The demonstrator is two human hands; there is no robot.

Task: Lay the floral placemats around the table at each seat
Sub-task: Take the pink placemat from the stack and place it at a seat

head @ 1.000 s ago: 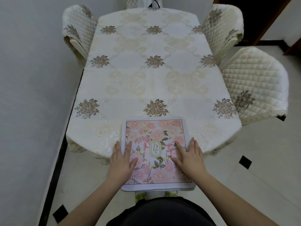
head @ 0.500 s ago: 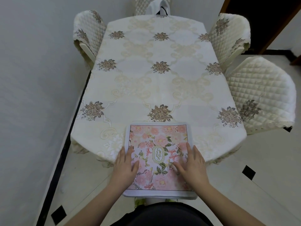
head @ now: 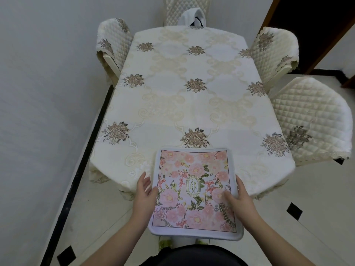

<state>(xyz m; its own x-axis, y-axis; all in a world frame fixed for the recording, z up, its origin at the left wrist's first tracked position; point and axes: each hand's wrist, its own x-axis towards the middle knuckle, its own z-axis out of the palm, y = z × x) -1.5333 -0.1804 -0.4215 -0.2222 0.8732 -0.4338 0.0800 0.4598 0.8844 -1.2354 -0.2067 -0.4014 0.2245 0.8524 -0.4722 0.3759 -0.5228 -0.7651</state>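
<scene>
Placemat (head: 194, 189) on table (head: 192, 104) near edge, overhanging; hands flank it.

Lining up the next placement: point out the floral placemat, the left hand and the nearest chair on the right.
floral placemat (head: 194, 191), head view, oval label at its centre
left hand (head: 145, 191), head view, palm
right chair (head: 311, 120), head view, quilted back cover
</scene>
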